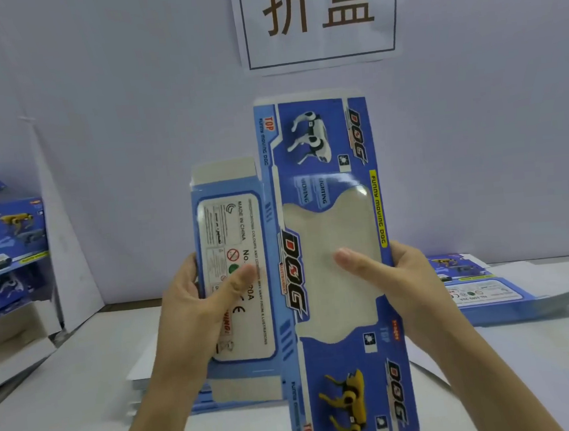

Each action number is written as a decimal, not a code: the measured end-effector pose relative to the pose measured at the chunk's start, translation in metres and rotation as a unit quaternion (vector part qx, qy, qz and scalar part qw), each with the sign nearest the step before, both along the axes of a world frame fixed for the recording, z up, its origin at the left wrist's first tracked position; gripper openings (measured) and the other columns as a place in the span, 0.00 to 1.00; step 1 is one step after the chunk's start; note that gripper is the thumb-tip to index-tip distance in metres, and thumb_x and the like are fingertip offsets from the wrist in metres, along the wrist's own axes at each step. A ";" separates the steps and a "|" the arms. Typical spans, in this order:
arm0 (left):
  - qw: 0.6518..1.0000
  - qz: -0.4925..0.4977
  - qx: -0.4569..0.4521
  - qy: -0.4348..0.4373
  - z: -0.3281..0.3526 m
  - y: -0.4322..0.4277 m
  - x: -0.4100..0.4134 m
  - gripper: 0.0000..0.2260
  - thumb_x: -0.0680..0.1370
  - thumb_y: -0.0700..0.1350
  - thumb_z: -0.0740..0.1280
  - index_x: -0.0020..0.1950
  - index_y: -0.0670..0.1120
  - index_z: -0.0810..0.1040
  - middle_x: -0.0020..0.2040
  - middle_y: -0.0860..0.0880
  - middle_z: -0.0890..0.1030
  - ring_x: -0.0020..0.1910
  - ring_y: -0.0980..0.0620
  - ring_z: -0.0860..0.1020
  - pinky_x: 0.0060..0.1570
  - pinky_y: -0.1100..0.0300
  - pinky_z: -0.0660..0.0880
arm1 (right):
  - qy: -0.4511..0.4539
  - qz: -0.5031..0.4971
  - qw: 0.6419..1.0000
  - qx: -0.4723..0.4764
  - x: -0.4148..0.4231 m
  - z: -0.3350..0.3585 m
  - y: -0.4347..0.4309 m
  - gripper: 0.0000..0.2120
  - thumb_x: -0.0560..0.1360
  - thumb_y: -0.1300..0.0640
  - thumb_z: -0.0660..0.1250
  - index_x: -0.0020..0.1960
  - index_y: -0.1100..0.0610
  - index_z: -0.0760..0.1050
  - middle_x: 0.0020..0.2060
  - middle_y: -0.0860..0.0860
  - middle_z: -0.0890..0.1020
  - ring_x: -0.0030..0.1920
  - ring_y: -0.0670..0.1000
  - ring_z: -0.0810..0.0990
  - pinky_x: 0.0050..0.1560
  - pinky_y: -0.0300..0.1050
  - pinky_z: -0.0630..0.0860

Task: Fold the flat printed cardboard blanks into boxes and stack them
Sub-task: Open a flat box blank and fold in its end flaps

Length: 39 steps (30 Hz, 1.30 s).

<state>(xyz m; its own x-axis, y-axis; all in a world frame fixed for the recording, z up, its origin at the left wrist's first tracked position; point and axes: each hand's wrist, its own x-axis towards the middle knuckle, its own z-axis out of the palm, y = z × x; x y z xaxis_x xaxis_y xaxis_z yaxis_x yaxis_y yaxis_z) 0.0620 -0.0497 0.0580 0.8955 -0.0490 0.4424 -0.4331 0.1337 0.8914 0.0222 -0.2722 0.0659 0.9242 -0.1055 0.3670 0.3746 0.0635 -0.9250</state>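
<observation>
Upright above the table (85, 387), a flat blue cardboard blank (332, 262) is gripped at its side edges by the left hand (194, 302) and right hand (399, 281), thumbs pressed on its front.

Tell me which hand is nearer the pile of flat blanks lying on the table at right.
Right. The right hand grips the held blank by its right edge, just beside the pile of flat blanks; the left hand grips its opposite edge, farther left.
</observation>
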 end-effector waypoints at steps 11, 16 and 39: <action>0.999 -0.045 0.001 0.003 0.002 -0.008 -0.010 0.19 0.63 0.55 0.72 0.52 0.57 0.77 0.49 0.51 0.85 0.43 0.49 0.85 0.32 0.57 0.80 | 0.025 -0.013 1.000 -0.009 -0.004 0.000 -0.013 0.25 0.58 0.43 0.74 0.51 0.54 0.80 0.44 0.53 0.86 0.44 0.56 0.86 0.41 0.51 0.83; 1.000 -0.017 -0.006 0.007 0.002 -0.011 -0.011 0.16 0.64 0.52 0.73 0.51 0.56 0.79 0.47 0.50 0.86 0.42 0.49 0.85 0.32 0.56 0.80 | 0.002 -0.030 0.999 0.025 -0.004 -0.002 -0.005 0.19 0.60 0.47 0.74 0.49 0.52 0.80 0.42 0.53 0.86 0.40 0.55 0.86 0.31 0.42 0.80; 1.000 0.009 0.011 -0.017 0.004 -0.015 -0.017 0.17 0.63 0.57 0.72 0.51 0.59 0.78 0.47 0.51 0.85 0.41 0.49 0.85 0.33 0.52 0.82 | 0.015 0.005 0.999 0.038 -0.011 0.000 -0.012 0.12 0.63 0.50 0.78 0.45 0.49 0.83 0.44 0.55 0.86 0.41 0.57 0.86 0.34 0.45 0.81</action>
